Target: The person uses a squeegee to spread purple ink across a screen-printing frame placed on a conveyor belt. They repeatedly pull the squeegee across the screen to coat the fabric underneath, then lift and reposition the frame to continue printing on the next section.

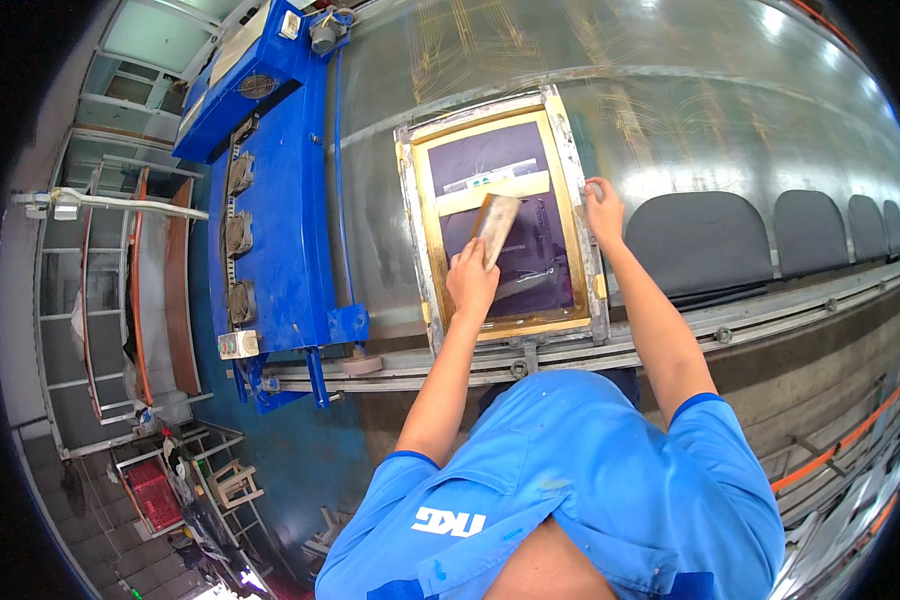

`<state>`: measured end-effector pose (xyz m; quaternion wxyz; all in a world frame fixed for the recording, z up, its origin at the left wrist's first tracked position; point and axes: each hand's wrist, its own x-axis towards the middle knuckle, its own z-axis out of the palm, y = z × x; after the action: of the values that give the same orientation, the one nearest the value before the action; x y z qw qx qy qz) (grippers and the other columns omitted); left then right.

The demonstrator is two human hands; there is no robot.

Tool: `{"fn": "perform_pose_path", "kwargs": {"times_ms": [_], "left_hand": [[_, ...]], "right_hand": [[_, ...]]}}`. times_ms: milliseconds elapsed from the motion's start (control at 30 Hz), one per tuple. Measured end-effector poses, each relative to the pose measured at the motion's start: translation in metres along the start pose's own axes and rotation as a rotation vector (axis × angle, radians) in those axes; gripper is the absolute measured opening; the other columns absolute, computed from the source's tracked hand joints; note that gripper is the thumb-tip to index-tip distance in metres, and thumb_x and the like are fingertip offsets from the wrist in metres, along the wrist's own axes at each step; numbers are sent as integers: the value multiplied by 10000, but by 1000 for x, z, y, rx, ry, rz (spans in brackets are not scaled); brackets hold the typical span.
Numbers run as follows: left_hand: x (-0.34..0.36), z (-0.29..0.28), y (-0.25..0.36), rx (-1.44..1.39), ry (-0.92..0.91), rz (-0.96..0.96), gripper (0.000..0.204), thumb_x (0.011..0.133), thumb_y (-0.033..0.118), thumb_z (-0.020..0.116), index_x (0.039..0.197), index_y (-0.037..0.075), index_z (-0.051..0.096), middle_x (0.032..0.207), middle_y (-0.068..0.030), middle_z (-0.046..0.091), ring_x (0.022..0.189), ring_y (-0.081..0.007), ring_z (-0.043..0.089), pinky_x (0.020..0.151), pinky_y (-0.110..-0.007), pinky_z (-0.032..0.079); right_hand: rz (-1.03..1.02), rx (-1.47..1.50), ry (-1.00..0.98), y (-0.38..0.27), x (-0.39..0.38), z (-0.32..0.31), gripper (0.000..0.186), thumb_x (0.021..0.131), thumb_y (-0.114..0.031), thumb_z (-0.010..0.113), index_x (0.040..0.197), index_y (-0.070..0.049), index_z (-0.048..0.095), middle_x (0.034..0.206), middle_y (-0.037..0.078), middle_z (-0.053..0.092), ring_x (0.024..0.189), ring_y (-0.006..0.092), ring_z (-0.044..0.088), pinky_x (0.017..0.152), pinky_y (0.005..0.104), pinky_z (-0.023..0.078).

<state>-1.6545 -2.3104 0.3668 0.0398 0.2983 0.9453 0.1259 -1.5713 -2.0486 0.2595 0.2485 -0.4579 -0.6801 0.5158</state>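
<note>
A screen printing frame with worn metal edges and yellowish inner borders lies on the long table in front of me. Its dark purple mesh carries faint light marks, and a pale yellow strip crosses it. My left hand is closed round the lower end of a squeegee, which slants over the mesh, its top leaning right. Whether its blade touches the mesh, I cannot tell. At the frame's right edge, my right hand has its fingers curled against the rim.
A blue machine stands left of the frame. Dark grey round-cornered panels lie in a row on the table to the right. A metal rail runs along the near edge. Racks and a red crate stand at lower left.
</note>
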Motion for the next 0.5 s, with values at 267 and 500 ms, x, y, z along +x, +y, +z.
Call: {"fn": "perform_pose_path", "kwargs": {"times_ms": [267, 500], "left_hand": [[-17, 12, -28, 3, -201, 412, 691, 765, -26, 699, 1416, 182, 595, 1492, -26, 563, 1379, -317, 504, 1172, -491, 372], [-89, -5, -60, -42, -309, 348, 704, 744, -85, 677, 1391, 184, 616, 1467, -27, 586, 1394, -303, 504, 1186, -503, 368]], "right_hand": [[-43, 65, -3, 6, -1, -7, 253, 986, -277, 588, 1167, -120, 670, 804, 192, 700, 762, 385, 675, 766, 469, 506], [51, -17, -50, 9, 2, -6, 254, 993, -295, 611, 1185, -138, 668, 944, 195, 707, 906, 337, 681, 829, 423, 500]]}}
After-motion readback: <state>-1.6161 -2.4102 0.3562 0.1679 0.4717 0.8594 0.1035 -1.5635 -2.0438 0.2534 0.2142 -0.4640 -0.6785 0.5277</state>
